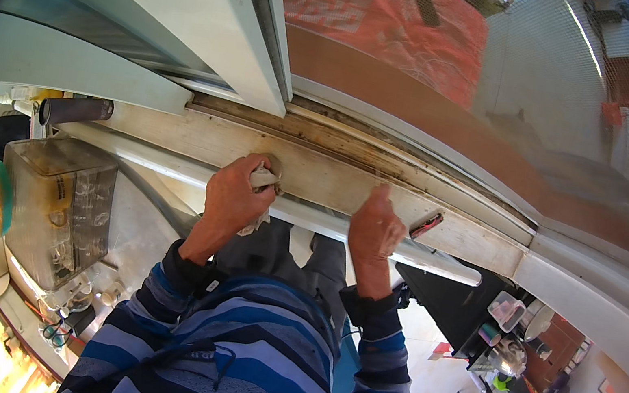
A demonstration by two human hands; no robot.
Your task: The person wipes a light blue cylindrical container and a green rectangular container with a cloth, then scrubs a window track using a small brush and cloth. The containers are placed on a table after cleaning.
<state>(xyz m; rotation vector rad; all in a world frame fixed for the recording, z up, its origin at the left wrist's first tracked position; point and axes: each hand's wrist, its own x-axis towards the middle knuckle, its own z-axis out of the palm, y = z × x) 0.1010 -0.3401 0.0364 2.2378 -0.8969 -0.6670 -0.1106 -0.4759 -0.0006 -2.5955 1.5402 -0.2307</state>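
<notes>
My left hand (240, 196) is closed around a crumpled, pale cloth (263, 179) over the front edge of a white window sill (329, 181). A dirty sliding-window track (353, 147) runs along the sill's far side. My right hand (376, 228) is over the sill to the right, near the track; it is blurred, and a thin, pale thing (378, 177) shows faintly above its fingers, too unclear to name. Just right of that hand, a small red and dark object (426, 225) lies on the sill.
A dark cylinder (76, 111) lies at the sill's left end. A white rail (440, 262) runs below the sill. The window sash (208, 13) stands at upper left, a mesh screen (545, 66) at upper right. A clear plastic-like bin (56, 211) stands lower left.
</notes>
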